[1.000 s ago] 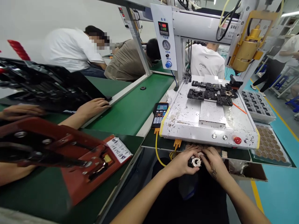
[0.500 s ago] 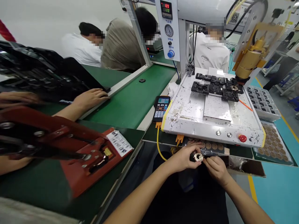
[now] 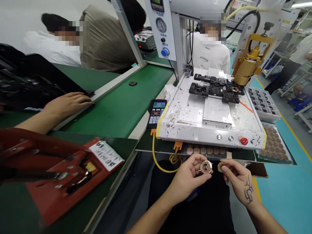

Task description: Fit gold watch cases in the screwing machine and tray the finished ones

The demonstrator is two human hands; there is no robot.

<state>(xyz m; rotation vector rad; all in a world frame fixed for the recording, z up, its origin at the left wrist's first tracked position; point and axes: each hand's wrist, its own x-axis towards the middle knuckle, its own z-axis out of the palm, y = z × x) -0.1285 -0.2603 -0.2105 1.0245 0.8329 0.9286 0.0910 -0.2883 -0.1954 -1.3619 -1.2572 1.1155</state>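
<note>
My left hand grips a gold-coloured round watch case between thumb and fingers, its hollow face turned up toward me. Just to the right, my right hand pinches a small gold-brown disc between thumb and fingertips. A gap separates the two parts. Both hands are above my lap, in front of the dispensing machine. Behind them, a strip of round brown discs lies under the machine's front edge.
Black fixtures sit on the machine bed beneath a gold dispensing head. A keypad controller with a yellow cable stands left of it. Further left are a red hand press and a co-worker's hand. Stacked trays stand right.
My hands have drawn apart, and the disc in my right hand now shows clearly. The view has turned right, shifting the surroundings left.
</note>
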